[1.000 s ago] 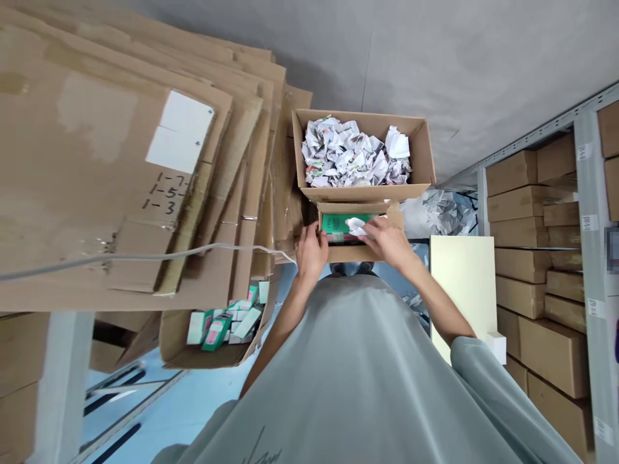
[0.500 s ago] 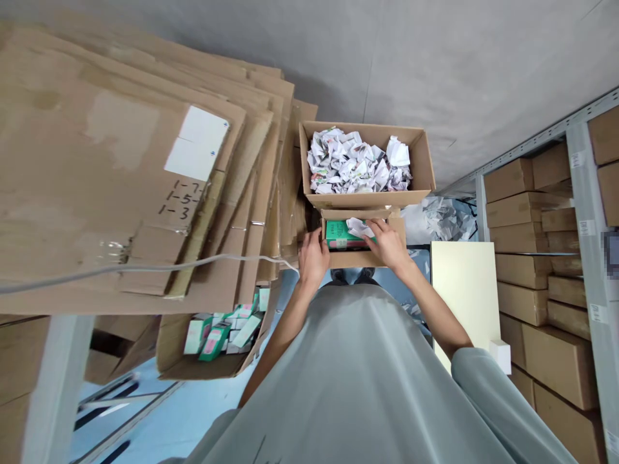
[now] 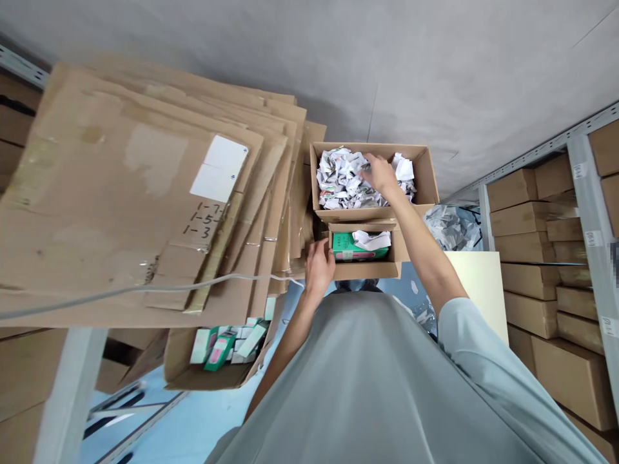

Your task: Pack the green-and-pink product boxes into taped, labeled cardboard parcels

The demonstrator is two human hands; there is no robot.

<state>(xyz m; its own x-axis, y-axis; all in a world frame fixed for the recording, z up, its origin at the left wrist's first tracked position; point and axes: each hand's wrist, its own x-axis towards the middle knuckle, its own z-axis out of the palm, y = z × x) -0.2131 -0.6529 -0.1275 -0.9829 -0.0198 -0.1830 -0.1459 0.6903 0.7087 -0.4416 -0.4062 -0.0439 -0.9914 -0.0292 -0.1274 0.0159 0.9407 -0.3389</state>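
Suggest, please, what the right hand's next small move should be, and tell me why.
I would probably have the right hand gather some crumpled paper and bring it to the small box. Its fingers are at the paper, and in the small box a white paper piece covers only part of the green carton. The left hand is at that box's edge.

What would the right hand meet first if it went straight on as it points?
Likely the crumpled paper in the larger open box, just past the right hand's fingertips. Depth is unclear; they may already touch it.
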